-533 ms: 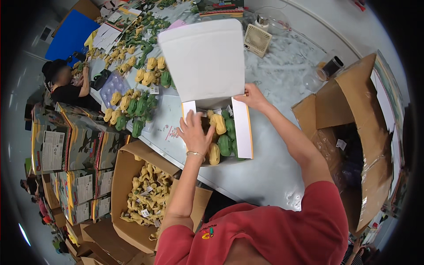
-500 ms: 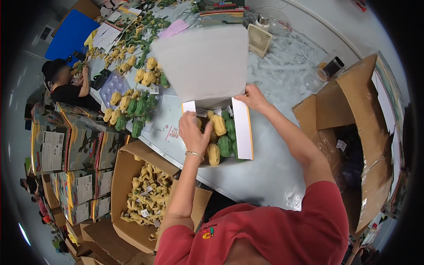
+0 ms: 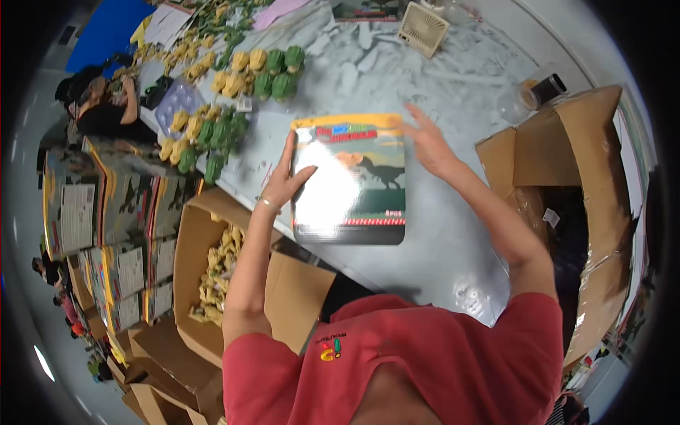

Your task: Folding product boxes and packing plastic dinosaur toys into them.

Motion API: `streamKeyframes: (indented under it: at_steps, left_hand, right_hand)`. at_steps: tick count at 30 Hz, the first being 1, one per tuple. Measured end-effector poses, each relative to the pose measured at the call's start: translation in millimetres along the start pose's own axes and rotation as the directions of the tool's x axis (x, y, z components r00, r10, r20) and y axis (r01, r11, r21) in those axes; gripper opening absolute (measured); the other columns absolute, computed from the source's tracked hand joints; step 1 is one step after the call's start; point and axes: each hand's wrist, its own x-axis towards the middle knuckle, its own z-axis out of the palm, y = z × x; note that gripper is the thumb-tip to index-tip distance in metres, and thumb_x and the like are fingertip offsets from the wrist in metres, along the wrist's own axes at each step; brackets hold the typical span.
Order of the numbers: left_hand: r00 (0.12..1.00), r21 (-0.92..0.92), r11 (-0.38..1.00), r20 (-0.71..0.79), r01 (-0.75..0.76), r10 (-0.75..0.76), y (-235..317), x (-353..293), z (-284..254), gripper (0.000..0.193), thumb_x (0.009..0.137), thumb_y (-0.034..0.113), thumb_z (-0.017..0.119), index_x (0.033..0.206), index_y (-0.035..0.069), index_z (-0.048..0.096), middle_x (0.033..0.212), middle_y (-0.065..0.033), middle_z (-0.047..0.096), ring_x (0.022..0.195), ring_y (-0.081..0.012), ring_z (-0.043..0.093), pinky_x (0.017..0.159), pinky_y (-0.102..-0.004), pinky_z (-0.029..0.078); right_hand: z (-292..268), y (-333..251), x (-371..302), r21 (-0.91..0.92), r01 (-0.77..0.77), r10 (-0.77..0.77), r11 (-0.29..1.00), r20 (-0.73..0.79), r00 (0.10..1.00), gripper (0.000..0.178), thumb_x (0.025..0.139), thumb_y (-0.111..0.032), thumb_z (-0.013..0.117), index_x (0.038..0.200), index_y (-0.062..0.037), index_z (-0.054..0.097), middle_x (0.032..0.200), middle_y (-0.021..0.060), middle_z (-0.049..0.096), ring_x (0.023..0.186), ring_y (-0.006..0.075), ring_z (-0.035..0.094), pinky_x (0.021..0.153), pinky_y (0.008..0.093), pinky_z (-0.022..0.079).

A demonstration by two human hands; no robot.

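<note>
A printed cardboard toy box (image 3: 354, 191) with a dinosaur picture, yellow top edge and dark base lies in front of me on the table, its lid down. Glare covers part of the lid, and the contents are hidden. My left hand (image 3: 285, 180) lies along the box's left side, fingers stretched out and thumb spread over the lid. By the far right corner is my right hand (image 3: 431, 145), open, fingers apart and slightly blurred; whether it touches the box I cannot tell. Yellow and green toy dinosaurs (image 3: 276, 74) stand in rows beyond the box, to the left.
A marbled table (image 3: 453, 234) carries more toys, a clear plastic tray (image 3: 177, 106) and a small fan (image 3: 423, 30). Stacked printed boxes (image 3: 117, 212) and a carton of yellow toys (image 3: 185, 262) stand left. An open carton (image 3: 595, 212) is right. Another person (image 3: 106, 106) sits far left.
The white inner side of the lid stood raised with toys showing; now the lid is down over them. My left hand has moved from the box opening to its left side; my right hand is off the flap.
</note>
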Motion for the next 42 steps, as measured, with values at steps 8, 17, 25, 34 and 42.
streamKeyframes:
  at_steps: [8,17,25,34,42]
  left_hand:
    - [0.979,0.283,0.957,-0.203,0.063,-0.005,-1.2,-99.0,35.4,0.092,0.071,0.031,0.076,0.144,0.014,0.021,0.112,-0.0172,0.050,0.098,-0.0253,0.051,0.085,-0.0305,0.042]
    - [0.976,0.275,0.960,-0.193,-0.042,0.098,0.6,-123.4,38.8,0.074,0.070,0.003,0.075,0.134,0.002,0.039,0.123,-0.0094,0.053,0.101,-0.0130,0.053,0.087,-0.0264,0.044]
    - [0.861,0.621,0.779,-0.342,-0.094,0.376,39.3,-111.2,49.4,0.055,0.066,0.017,0.078,0.115,0.000,0.058,0.086,-0.0182,0.063,0.077,-0.0218,0.061,0.070,-0.0305,0.048]
    - [0.758,0.660,0.738,-0.407,-0.143,0.510,-13.5,-86.9,43.4,0.056,0.056,0.022,0.082,0.107,0.007,0.065,0.068,-0.0076,0.050,0.064,-0.0217,0.049,0.064,-0.0321,0.044]
    - [0.746,0.792,0.554,-0.204,-0.255,0.634,-11.8,-92.5,41.6,0.059,0.060,0.020,0.079,0.114,0.005,0.060,0.107,-0.0149,0.053,0.098,-0.0321,0.051,0.086,-0.0369,0.043]
  right_hand:
    - [-13.3,-111.3,-97.4,0.695,-0.580,0.493,0.425,0.360,0.792,0.073,0.071,-0.001,0.071,0.136,-0.0074,0.036,0.091,0.0031,0.047,0.072,0.0058,0.051,0.064,0.0209,0.046]
    - [-33.8,-120.6,-94.2,0.810,-0.530,0.316,0.249,0.450,0.835,0.079,0.067,0.012,0.065,0.137,-0.0070,0.033,0.086,0.0009,0.048,0.072,0.0060,0.050,0.062,0.0205,0.044]
    - [-33.9,-120.1,-94.6,0.669,-0.313,0.379,0.674,0.050,0.924,0.046,0.069,-0.001,0.070,0.113,-0.0059,0.059,0.078,0.0119,0.057,0.065,0.0201,0.052,0.062,0.0303,0.043]
    - [19.4,-108.6,-100.4,0.667,-0.110,0.309,0.737,-0.188,0.932,0.042,0.071,-0.006,0.071,0.112,-0.0116,0.062,0.074,0.0083,0.046,0.067,0.0218,0.045,0.064,0.0306,0.043]
    - [-13.9,-127.7,-93.8,0.023,-0.005,0.009,1.000,-0.189,0.982,0.036,0.071,-0.008,0.068,0.107,-0.0073,0.059,0.091,0.0045,0.050,0.084,0.0224,0.050,0.071,0.0337,0.042]
